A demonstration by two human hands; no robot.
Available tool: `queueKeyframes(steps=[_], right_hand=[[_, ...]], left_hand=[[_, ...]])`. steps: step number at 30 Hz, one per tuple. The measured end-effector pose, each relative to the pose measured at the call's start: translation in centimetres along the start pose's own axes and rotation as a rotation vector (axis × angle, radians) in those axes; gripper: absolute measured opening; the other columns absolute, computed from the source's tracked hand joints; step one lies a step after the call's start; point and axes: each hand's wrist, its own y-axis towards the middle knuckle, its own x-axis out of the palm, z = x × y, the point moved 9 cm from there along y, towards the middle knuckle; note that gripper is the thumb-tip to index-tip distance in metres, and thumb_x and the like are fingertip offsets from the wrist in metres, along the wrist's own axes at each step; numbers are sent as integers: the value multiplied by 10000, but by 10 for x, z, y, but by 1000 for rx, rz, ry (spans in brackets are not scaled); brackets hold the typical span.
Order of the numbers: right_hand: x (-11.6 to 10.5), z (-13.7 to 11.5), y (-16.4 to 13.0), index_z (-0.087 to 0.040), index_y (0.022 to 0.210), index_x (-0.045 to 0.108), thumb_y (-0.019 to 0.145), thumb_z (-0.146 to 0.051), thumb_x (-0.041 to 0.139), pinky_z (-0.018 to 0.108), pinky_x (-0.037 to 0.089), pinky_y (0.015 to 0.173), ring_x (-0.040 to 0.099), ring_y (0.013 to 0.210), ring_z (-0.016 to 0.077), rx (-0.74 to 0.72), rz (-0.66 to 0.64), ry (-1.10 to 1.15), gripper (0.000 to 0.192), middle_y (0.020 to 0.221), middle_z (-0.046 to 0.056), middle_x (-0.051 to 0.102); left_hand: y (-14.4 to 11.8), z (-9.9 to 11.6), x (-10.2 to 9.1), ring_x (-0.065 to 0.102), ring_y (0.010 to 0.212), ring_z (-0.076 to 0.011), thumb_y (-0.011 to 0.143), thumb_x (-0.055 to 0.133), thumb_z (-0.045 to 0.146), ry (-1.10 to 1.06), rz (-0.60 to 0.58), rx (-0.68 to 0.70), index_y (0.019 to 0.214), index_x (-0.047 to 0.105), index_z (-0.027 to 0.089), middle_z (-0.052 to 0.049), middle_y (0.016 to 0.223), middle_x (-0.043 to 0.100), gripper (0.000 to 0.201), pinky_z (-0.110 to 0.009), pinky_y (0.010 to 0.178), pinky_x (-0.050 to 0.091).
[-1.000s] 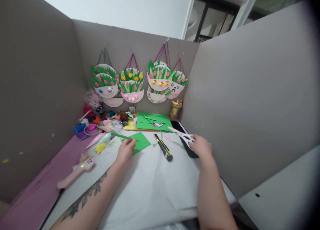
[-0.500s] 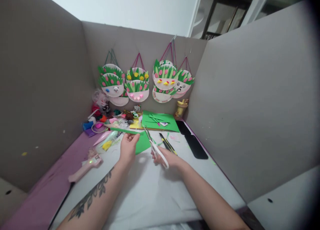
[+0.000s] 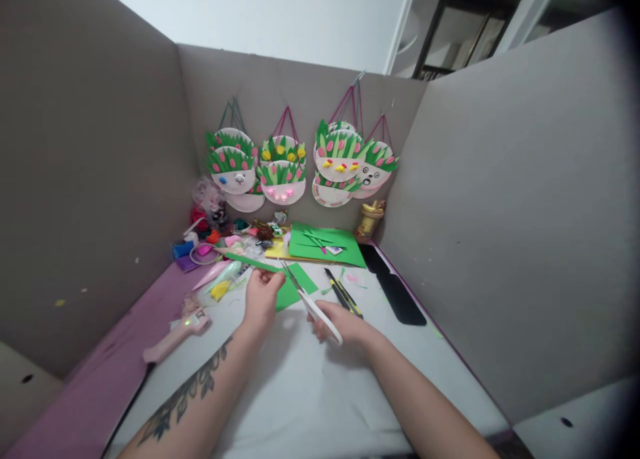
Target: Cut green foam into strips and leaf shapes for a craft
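From the head view, grey panels [image 3: 530, 179] wall in the left, back and right of the table. A white sheet [image 3: 295, 399] spreads between the forearms to the near edge; purple tabletop [image 3: 115, 366] shows along the left. The left hand [image 3: 263, 296] pinches a thin green strip [image 3: 245, 260] between thumb and fingers, above the table's middle, near a flat, straight-edged green paper [image 3: 303, 287]. The right hand [image 3: 340, 322] grips white-handled scissors [image 3: 320, 314], their slim metal blades beside the strip's right end; whether they touch, I cannot tell. A slender black-and-yellow cutter [image 3: 349, 294] lies just beyond the right hand. A smooth pink glue gun [image 3: 175, 339] rests left. Rounded white plates [image 3: 284, 191] with pointed green cutouts hang behind.
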Motion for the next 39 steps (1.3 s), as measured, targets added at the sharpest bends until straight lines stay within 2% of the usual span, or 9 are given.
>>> queueKeyframes(steps=[9, 14, 21, 30, 34, 39], right_hand=[[5, -5, -1, -177, 791, 554, 600, -174, 630, 242, 477, 560, 526, 548, 102, 11, -36, 71, 205, 631, -36, 553], [5, -8, -2, -177, 767, 551, 613, -158, 595, 235, 470, 550, 530, 552, 105, 31, -15, 26, 161, 639, -26, 556], [5, -3, -1, -163, 817, 537, 606, -149, 567, 221, 466, 558, 542, 566, 98, 57, -49, -13, 213, 670, -24, 556], [1, 0, -2, -166, 789, 523, 583, -169, 552, 209, 432, 508, 517, 536, 97, 65, -36, -32, 208, 630, -29, 544], [-3, -2, -2, -166, 769, 521, 586, -163, 549, 202, 413, 500, 501, 537, 96, 22, -41, -72, 186, 611, -30, 538], [-9, 0, -2, -172, 760, 515, 589, -161, 535, 200, 403, 485, 497, 529, 96, 32, -29, -118, 172, 614, -29, 535]], left_hand=[[-2, 4, 0, 490, 609, -108, 582, 663, 297, 21, 17, 21, 793, 524, 174, 37, 671, 557, 281, -240, 605, 372], [-3, 4, 0, 483, 601, -108, 573, 671, 314, 39, 25, 9, 789, 519, 172, 33, 666, 551, 300, -237, 593, 362], [-4, 5, 0, 494, 601, -106, 571, 677, 286, 39, 21, 3, 777, 522, 166, 35, 666, 563, 284, -229, 591, 365], [-4, 10, 1, 480, 555, -100, 592, 692, 287, 32, -17, -7, 788, 530, 168, 54, 605, 538, 280, -221, 553, 351], [2, 12, -3, 464, 541, -87, 612, 715, 338, 33, -30, -18, 754, 496, 176, 67, 571, 508, 307, -213, 550, 338], [10, 11, -11, 489, 576, -91, 588, 757, 386, 28, -37, -28, 815, 509, 172, 45, 630, 556, 398, -213, 567, 357]])
